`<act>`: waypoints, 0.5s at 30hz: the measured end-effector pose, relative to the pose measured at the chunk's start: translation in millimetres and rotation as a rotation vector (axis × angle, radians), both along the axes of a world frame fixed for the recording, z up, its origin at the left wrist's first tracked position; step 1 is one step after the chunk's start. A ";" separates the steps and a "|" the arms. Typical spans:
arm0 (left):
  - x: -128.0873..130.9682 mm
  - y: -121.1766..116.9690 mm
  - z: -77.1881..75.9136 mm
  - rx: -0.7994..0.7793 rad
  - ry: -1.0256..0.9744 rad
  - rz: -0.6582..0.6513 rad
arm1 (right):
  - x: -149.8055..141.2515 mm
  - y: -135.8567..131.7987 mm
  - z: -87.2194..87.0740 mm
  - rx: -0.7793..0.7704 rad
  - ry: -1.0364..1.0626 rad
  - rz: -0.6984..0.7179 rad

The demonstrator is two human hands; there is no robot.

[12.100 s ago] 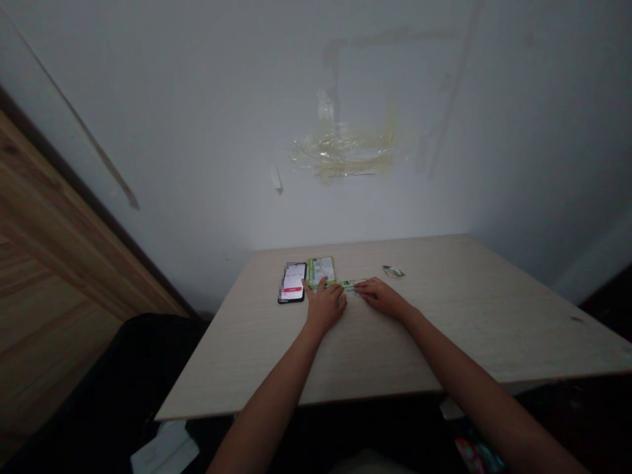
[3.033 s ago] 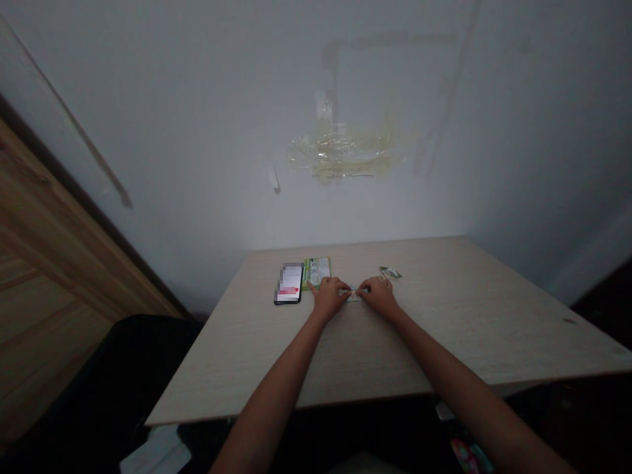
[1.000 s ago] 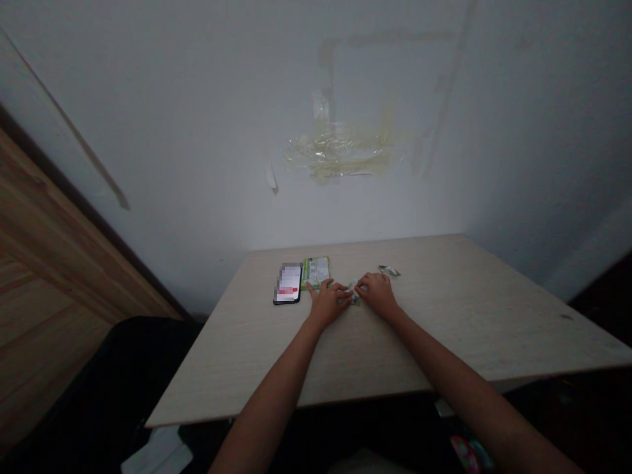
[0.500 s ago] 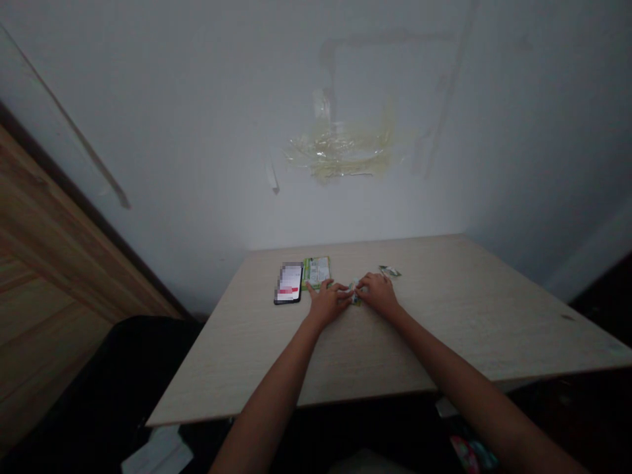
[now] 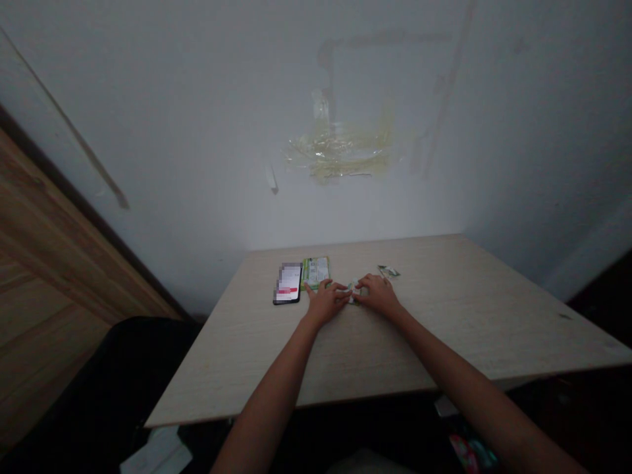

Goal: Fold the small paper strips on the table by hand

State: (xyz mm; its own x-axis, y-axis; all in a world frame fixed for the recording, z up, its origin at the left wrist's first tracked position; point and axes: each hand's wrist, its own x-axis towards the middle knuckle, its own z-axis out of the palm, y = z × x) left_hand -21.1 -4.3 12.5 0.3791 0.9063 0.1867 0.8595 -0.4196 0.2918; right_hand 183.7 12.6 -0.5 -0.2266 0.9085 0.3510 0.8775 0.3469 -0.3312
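A small piece of printed white and green paper or wrapper (image 5: 352, 296) lies on the table between my two hands. My left hand (image 5: 326, 304) is palm down, thumb and index finger closed on its left side while the other fingers spread toward a green and white printed packet (image 5: 316, 271). From the right, my right hand (image 5: 378, 293) has its curled fingertips at the same piece, partly hiding it. The exact grip of the fingertips is too small to make out. Just beyond my right hand lies a small green and white scrap (image 5: 389, 270).
A phone (image 5: 288, 284) with a lit screen lies left of the printed packet. The pale wooden table (image 5: 237, 355) meets a grey wall with yellowed tape (image 5: 340, 155). A dark chair-like shape (image 5: 143, 349) stands beyond the table's left edge.
My fingers have shifted slightly at the small printed piece, and its visible part looks different. The phone, packet and scrap lie where they were.
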 end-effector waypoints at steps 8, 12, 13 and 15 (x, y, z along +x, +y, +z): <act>-0.2 0.2 2.2 -0.017 -0.003 0.000 | 1.3 -3.0 -1.9 -0.013 -0.020 0.033; -0.1 0.3 4.1 -0.007 0.012 -0.004 | 1.7 -4.4 -2.4 -0.019 -0.038 0.046; -0.1 0.3 4.8 -0.012 0.019 0.000 | 1.8 -4.7 -2.5 -0.019 -0.043 0.048; 0.2 0.2 6.0 -0.020 0.027 0.008 | 2.1 -5.1 -3.0 -0.014 -0.053 0.052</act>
State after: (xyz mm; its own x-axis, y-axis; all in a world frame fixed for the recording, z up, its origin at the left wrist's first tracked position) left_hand -20.9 -4.1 18.5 0.3769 0.9127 0.1580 0.8704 -0.4073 0.2765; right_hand 185.8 7.4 -3.5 -0.2915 0.8997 0.3249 0.8747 0.3881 -0.2902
